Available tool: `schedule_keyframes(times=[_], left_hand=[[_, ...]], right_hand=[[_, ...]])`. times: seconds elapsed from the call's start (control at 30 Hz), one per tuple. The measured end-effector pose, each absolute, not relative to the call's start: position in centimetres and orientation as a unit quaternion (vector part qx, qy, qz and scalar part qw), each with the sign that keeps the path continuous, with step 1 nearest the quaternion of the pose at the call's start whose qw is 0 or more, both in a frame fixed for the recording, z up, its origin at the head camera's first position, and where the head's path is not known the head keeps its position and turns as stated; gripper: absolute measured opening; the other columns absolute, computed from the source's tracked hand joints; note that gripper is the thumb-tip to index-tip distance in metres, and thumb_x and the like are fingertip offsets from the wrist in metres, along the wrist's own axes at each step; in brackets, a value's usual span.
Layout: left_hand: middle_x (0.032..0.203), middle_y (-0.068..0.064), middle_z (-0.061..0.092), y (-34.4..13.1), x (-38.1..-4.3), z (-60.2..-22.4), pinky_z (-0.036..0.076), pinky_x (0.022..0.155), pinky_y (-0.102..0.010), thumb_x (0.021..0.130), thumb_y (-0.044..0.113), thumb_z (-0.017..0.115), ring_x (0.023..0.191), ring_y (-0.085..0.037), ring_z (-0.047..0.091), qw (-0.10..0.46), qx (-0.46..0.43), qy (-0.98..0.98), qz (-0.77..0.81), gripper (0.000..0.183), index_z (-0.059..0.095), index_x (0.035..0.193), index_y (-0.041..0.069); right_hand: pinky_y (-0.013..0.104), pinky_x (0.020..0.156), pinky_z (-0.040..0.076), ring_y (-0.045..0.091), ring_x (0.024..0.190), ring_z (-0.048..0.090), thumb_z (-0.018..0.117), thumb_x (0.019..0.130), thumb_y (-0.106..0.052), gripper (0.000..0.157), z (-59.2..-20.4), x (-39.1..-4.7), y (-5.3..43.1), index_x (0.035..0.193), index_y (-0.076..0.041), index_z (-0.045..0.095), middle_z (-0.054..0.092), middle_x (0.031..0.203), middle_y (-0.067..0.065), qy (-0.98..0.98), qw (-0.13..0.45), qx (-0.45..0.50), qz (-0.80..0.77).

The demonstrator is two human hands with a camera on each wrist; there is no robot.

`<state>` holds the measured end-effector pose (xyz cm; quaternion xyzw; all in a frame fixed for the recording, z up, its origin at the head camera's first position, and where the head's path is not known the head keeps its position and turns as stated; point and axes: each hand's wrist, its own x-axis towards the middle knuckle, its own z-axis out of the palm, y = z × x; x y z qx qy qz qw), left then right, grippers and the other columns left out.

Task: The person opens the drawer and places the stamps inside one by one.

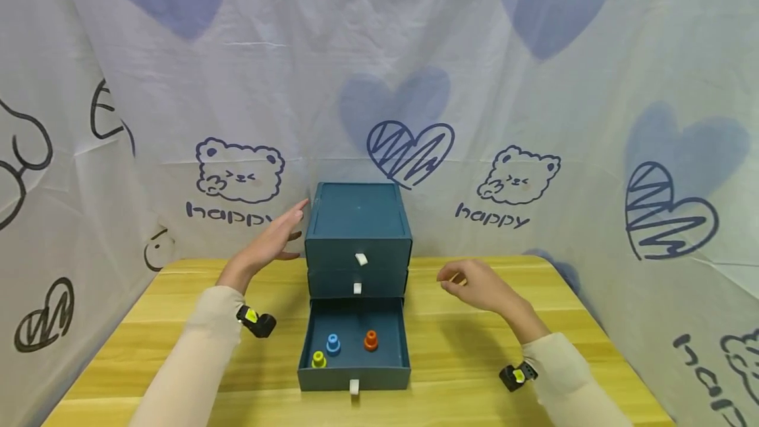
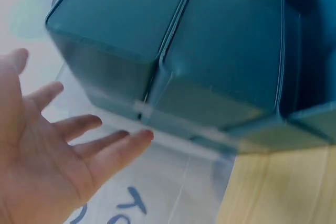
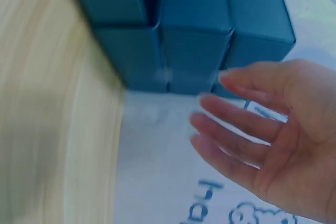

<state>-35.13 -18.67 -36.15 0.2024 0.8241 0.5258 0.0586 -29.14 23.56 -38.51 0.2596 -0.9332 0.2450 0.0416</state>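
A dark blue three-drawer box (image 1: 358, 211) stands on the table, its bottom drawer (image 1: 388, 318) pulled out and the upper two closed. Inside that drawer are a blue peg-like piece (image 1: 333, 344), an orange one (image 1: 371, 341) and a yellow one (image 1: 319, 360). My left hand (image 1: 271, 241) is beside the box's upper left side, fingers spread and holding nothing. To the right of the box, my right hand (image 1: 477, 284) hangs in the air with its fingers loosely bent and nothing in them. In the right wrist view, the thumb tip overlaps the box's side.
The wood-grain table (image 1: 468, 381) extends on both sides of the box. A white printed cloth (image 1: 332, 104) hangs behind it and at the sides. Small white pull tabs, such as the bottom one (image 1: 354, 387), stick out from the drawer fronts.
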Motion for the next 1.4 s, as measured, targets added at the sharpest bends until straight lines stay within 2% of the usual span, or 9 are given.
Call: schedule_keyframes(times=[0.13, 0.23, 0.4, 0.7, 0.83, 1.03, 1.2, 1.4], left_hand=[[0.174, -0.021, 0.003, -20.4, -34.6, -36.6, 0.037, 0.113, -0.073, 0.114, 0.044, 0.025, 0.153, -0.058, 0.018, 0.039, 0.198, 0.850, 0.486, 0.063, 0.008, 0.168, 0.016], [0.173, -0.023, 0.008, -21.6, -34.2, -37.4, 0.030, 0.118, -0.073, 0.115, 0.038, 0.026, 0.155, -0.055, 0.018, 0.017, 0.204, 0.869, 0.450, 0.061, 0.011, 0.167, 0.010], [0.172, -0.024, 0.012, -23.2, -33.6, -39.0, 0.016, 0.125, -0.070, 0.115, 0.034, 0.026, 0.156, -0.052, 0.018, -0.008, 0.202, 0.892, 0.405, 0.059, 0.015, 0.166, 0.006], [0.172, -0.023, 0.012, -24.1, -32.4, -40.9, 0.017, 0.124, -0.071, 0.114, 0.037, 0.030, 0.156, -0.052, 0.016, -0.007, 0.199, 0.893, 0.403, 0.061, 0.014, 0.167, 0.010], [0.172, -0.023, 0.014, -24.0, -31.7, -41.4, 0.019, 0.123, -0.073, 0.114, 0.039, 0.033, 0.156, -0.052, 0.016, -0.011, 0.200, 0.891, 0.407, 0.062, 0.016, 0.167, 0.012], [0.172, -0.022, 0.017, -23.6, -30.6, -42.7, 0.037, 0.116, -0.070, 0.113, 0.042, 0.033, 0.152, -0.054, 0.028, -0.005, 0.190, 0.882, 0.431, 0.061, 0.021, 0.166, 0.014], [0.172, -0.022, 0.017, -23.4, -29.9, -43.8, 0.045, 0.110, -0.068, 0.113, 0.045, 0.033, 0.150, -0.055, 0.032, 0.007, 0.180, 0.876, 0.447, 0.061, 0.022, 0.166, 0.017], [0.172, -0.022, 0.016, -23.2, -29.2, -44.1, 0.047, 0.107, -0.069, 0.113, 0.042, 0.034, 0.151, -0.055, 0.029, 0.018, 0.185, 0.861, 0.473, 0.059, 0.021, 0.166, 0.019]], right_hand=[[0.051, 0.092, 0.060, 0.036, 0.106, 0.071, 0.065, 0.100, -0.012, 0.017, -39.1, -28.9, 25.1, 0.113, -0.005, 0.075, 0.076, 0.116, 0.014, -0.948, 0.090, 0.217, 0.213], [0.059, 0.099, 0.055, 0.043, 0.116, 0.067, 0.065, 0.100, -0.012, 0.022, -39.4, -28.7, 26.0, 0.118, -0.002, 0.072, 0.073, 0.123, 0.018, -0.955, 0.115, 0.196, 0.192], [0.061, 0.102, 0.053, 0.045, 0.121, 0.064, 0.066, 0.099, -0.012, 0.029, -39.7, -28.5, 26.9, 0.125, 0.001, 0.069, 0.070, 0.128, 0.022, -0.958, 0.131, 0.178, 0.185], [0.059, 0.101, 0.054, 0.043, 0.120, 0.065, 0.069, 0.097, -0.013, 0.032, -40.6, -27.8, 26.9, 0.126, 0.000, 0.069, 0.071, 0.129, 0.021, -0.958, 0.129, 0.178, 0.183], [0.055, 0.094, 0.059, 0.042, 0.112, 0.070, 0.070, 0.097, -0.013, 0.031, -41.1, -26.6, 26.1, 0.127, -0.002, 0.069, 0.071, 0.128, 0.020, -0.951, 0.109, 0.195, 0.215], [0.035, 0.079, 0.065, 0.032, 0.100, 0.075, 0.068, 0.099, -0.014, 0.029, -41.6, -24.6, 23.6, 0.127, -0.006, 0.069, 0.074, 0.121, 0.016, -0.919, 0.042, 0.245, 0.306], [0.026, 0.076, 0.064, 0.020, 0.093, 0.076, 0.070, 0.098, -0.017, 0.026, -41.8, -22.8, 21.0, 0.124, -0.010, 0.071, 0.077, 0.113, 0.012, -0.896, -0.006, 0.266, 0.356], [0.021, 0.075, 0.062, 0.008, 0.089, 0.073, 0.073, 0.097, -0.019, 0.025, -42.5, -20.7, 17.9, 0.121, -0.011, 0.074, 0.077, 0.109, 0.011, -0.867, -0.066, 0.281, 0.405]])
